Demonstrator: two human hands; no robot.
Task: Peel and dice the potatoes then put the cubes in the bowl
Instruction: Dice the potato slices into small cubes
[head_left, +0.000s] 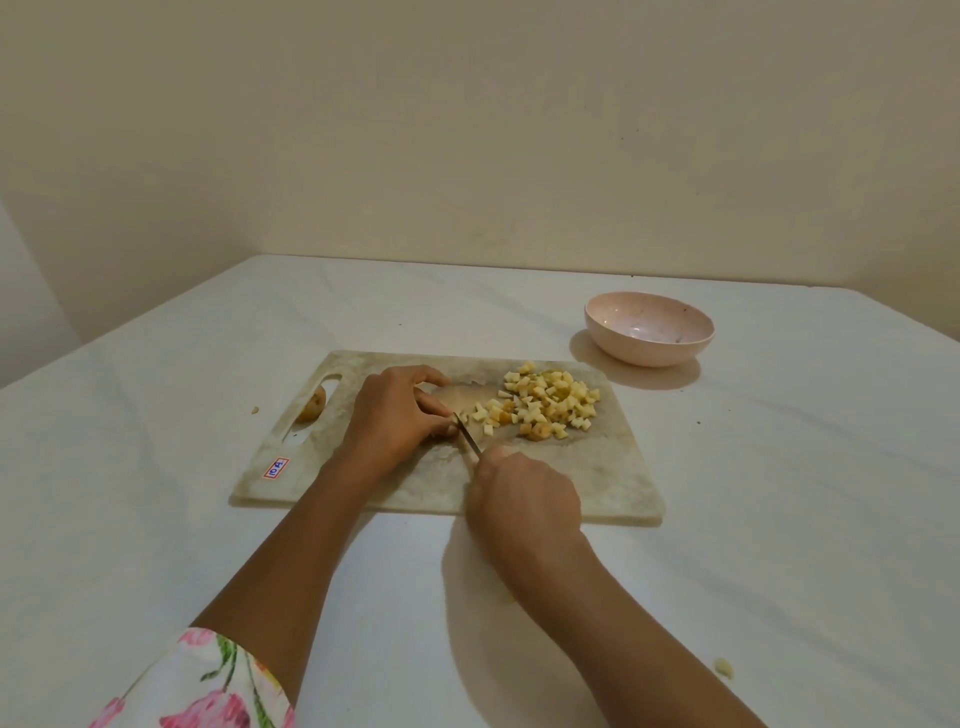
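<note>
dicing on the board, bowl waiting at the right

a plain cream wall fills the upper half of the frame. below it a white table spreads across the whole lower half. a pale, stained board lies flat at the middle of the frame, its handle slot at the left end.

both forearms reach in from the bottom edge, the left one out of a floral sleeve in the lower left corner. the left hand rests on the board left of centre, fingers curled down, its fingertips pinning a small potato piece. the right hand sits over the board's near edge, closed in a fist round the knife. the handle is hidden inside the fist and only the thin blade shows, angled up and left, its tip touching the piece just beside the left fingertips.

a pink bowl stands upright on the table at the right of the frame, just beyond the board's far right corner and apart from it. no cubes show inside it.

the cubes lie heaped on the right part of the board, a few strays trailing towards the knife. some still show skin.

a small unpeeled potato sits in the handle slot. a small sticker marks the board's near left corner. one scrap lies on the table at the lower right, and a tiny bit lies left of the board.
</note>
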